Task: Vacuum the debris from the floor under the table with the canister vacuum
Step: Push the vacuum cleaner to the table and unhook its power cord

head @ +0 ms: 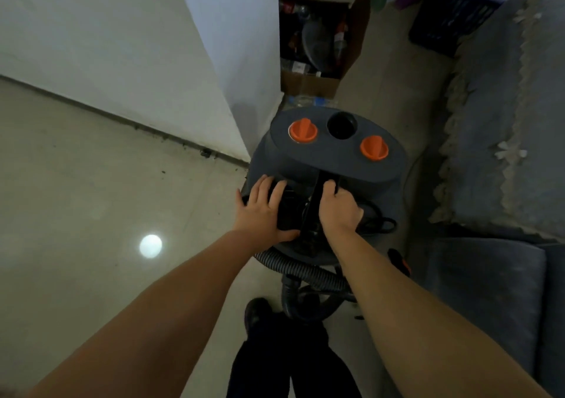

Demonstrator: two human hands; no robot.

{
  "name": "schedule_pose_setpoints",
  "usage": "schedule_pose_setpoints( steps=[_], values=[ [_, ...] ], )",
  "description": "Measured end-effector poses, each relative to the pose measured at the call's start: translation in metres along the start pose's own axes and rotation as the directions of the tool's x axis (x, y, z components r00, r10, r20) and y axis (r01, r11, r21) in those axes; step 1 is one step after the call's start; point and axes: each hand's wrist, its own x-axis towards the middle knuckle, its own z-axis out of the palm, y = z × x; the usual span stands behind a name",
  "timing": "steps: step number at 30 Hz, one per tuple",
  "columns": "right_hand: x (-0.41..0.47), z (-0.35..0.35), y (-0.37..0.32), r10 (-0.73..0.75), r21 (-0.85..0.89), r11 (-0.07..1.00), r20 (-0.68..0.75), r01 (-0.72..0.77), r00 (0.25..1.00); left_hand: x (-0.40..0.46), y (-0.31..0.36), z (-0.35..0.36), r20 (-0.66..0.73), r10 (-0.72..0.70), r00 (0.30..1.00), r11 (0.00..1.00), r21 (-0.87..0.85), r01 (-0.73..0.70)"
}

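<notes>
Head-worn wide-angle view, looking steeply down.
The single camera faces forward and down from standing height, close over a grey canister vacuum with orange knobs (331, 153); straight edges bow outward near the frame's borders.

A matt grey plastic shell with glossy orange plastic knobs (303, 130) is shown on the canister vacuum (333, 159), its hose (301, 270) ribbed, beside a polished, reflective floor (91, 214), a cloth-covered sofa (504, 122) and a cardboard box (308, 84).
</notes>
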Motion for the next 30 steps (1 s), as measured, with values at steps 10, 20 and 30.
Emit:
schedule_pose_setpoints(
  steps=[10, 20, 30],
  values=[
    [-0.131, 0.050, 0.079, -0.096, -0.039, 0.994, 0.055, 0.098, 0.994, -0.159, -0.024, 0.072, -0.044, -0.094, 0.995, 0.995, -0.049, 0.092],
    [-0.235, 0.080, 0.146, -0.276, -0.127, 0.940, 0.263, 0.317, 0.924, -0.308, -0.017, 0.171, -0.296, -0.334, 0.895, 0.939, -0.187, 0.289],
    [-0.270, 0.102, 0.177, -0.580, -0.139, 0.685, 0.489, 0.715, 0.651, -0.378, 0.034, 0.222, -0.341, -0.739, 0.580, 0.666, -0.498, 0.555]
  ],
)
